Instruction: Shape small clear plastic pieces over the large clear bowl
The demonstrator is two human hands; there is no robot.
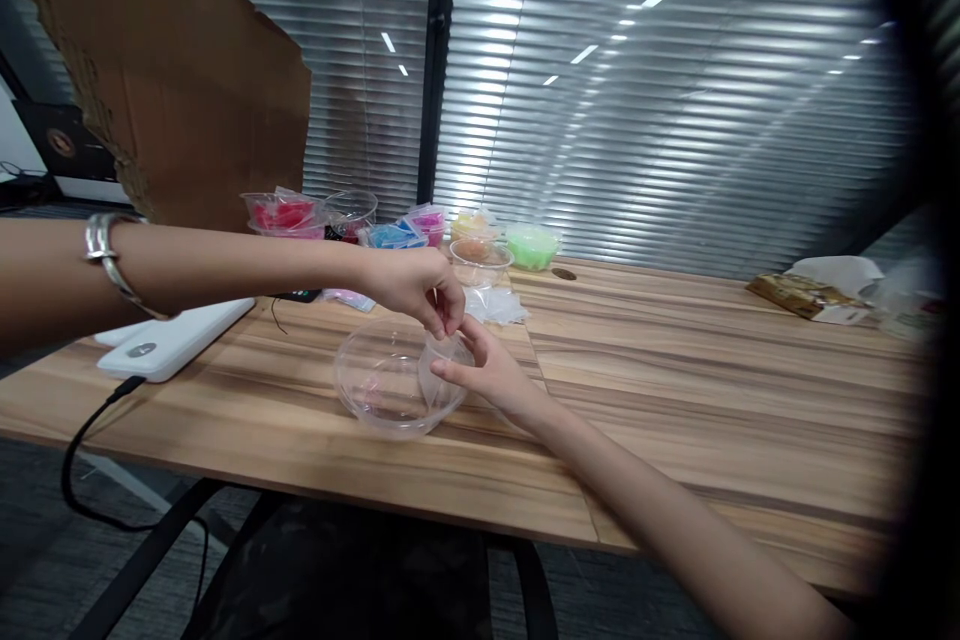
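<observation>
left hand point(420, 288) and right hand point(487, 370) pinching a clear film point(442, 360) at the clear bowl's point(375, 385) 3 o'clock rim, on the worktop point(675, 390).

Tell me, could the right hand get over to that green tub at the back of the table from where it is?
Probably yes. The right hand is at the clear bowl, and the green tub sits beyond it. Only an empty clear cup stands near the path, a little to the left, and bare table lies between.
</observation>
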